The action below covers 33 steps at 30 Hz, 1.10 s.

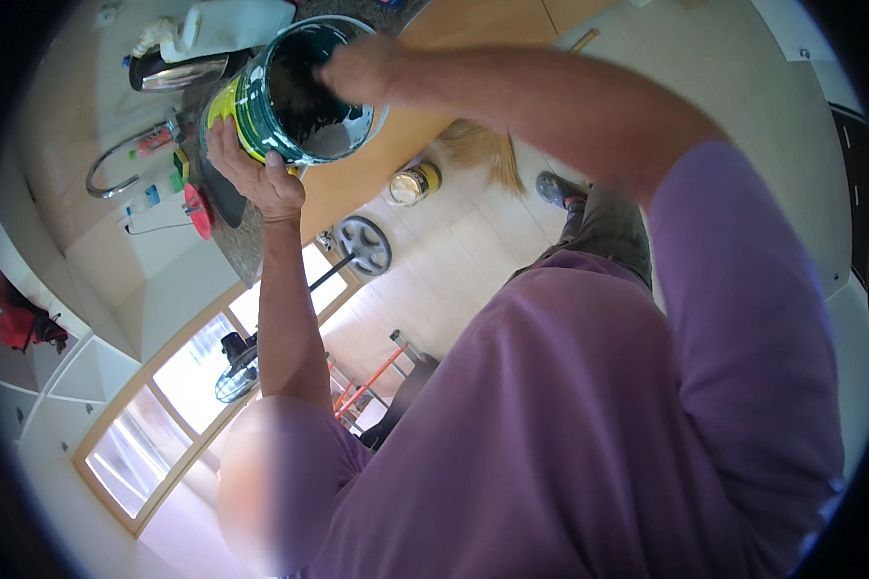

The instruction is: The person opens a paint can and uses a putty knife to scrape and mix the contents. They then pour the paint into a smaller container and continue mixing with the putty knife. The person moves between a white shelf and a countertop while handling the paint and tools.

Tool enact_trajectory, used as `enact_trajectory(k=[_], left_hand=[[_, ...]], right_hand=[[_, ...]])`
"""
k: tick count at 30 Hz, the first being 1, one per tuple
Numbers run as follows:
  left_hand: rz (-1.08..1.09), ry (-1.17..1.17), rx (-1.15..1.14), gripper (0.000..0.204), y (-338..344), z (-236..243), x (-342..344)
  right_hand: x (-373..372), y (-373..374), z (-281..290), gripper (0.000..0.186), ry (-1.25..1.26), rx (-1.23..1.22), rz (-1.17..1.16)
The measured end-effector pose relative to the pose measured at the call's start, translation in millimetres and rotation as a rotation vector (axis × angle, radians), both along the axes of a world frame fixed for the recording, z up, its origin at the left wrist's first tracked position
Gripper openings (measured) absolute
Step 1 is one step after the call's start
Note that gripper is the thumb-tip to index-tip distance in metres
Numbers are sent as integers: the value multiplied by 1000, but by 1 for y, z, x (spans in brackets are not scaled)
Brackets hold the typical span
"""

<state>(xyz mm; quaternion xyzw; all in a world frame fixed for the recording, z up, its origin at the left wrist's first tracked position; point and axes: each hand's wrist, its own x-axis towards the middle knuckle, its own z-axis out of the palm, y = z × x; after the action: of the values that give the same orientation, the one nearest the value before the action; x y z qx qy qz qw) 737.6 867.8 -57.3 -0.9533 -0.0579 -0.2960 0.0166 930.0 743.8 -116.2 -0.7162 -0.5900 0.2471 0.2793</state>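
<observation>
A green and yellow paint bucket (253, 114) is tilted so that its open mouth faces me. White smears mark its rim, and dark green coats the inside, with a pale patch low in the mouth. My left hand (261, 179) grips the bucket's lower side, fingers spread along the wall and thumb near the rim. Over the mouth, at the right of the opening, is my right hand (359, 72). Its fingers are curled together and point into the bucket; what they hold, if anything, is lost against the dark inside.
The bucket is at a stone counter (245, 246) with a curved tap (97, 174), a white jug (227, 29) and a kettle (179, 72). On the floor are a small yellow tin (410, 184) and a straw broom (492, 154). A fan (237, 372) and an orange-railed ladder (369, 379) stand farther off.
</observation>
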Motion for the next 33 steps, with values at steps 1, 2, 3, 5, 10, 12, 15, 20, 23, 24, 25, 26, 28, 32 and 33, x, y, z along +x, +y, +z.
enact_trajectory(k=[1, 2, 3, 5, 10, 12, 15, 20, 23, 24, 25, 26, 28, 32, 33], left_hand=[[-10, -11, -7, 73, 0, 0, 0], [-28, -19, -16, 73, 2, -1, 1], [-29, -18, -27, 73, 3, -1, -5], [-3, -12, -72, 69, 0, 4, -9], [59, 96, -208, 50, -7, 55, 24], [-58, 229, -220, 49, -21, 74, 60], [-82, 401, -184, 54, -29, 74, 74], [-77, 185, 1, 58, -31, 40, 26], [-33, 28, 85, 63, -36, 9, -6], [-29, 53, 100, 68, -36, 5, -11], [-52, 38, 73, 68, -32, 3, -13], [-76, 22, 47, 68, -28, 1, -14], [-117, 27, 39, 67, -23, 5, -14], [-127, 116, -86, 60, -5, 34, 8], [-82, 147, -134, 59, 3, 47, 19]], right_hand=[[-16, 0, -5, 34, 67, -40, 5], [-29, -2, -18, 39, 52, 115, 55], [-28, -7, -23, 40, 47, 147, 38], [-21, -22, -31, 43, 29, 218, 4], [-10, -72, -39, 43, -83, 219, -169], [-11, -78, -41, 43, -68, 217, -232], [-11, -78, -39, 42, -62, 210, -243], [-5, -69, -45, 44, -135, 333, -276], [7, -60, -26, 47, -117, 232, -219], [9, -58, -25, 48, -132, 262, -216], [12, -57, -25, 48, -146, 292, -212], [14, -56, -24, 48, -160, 323, -208], [16, -51, -24, 48, -197, 327, -204], [29, -43, -13, 50, -318, 302, -216], [35, -43, -6, 51, -350, 281, -223]])
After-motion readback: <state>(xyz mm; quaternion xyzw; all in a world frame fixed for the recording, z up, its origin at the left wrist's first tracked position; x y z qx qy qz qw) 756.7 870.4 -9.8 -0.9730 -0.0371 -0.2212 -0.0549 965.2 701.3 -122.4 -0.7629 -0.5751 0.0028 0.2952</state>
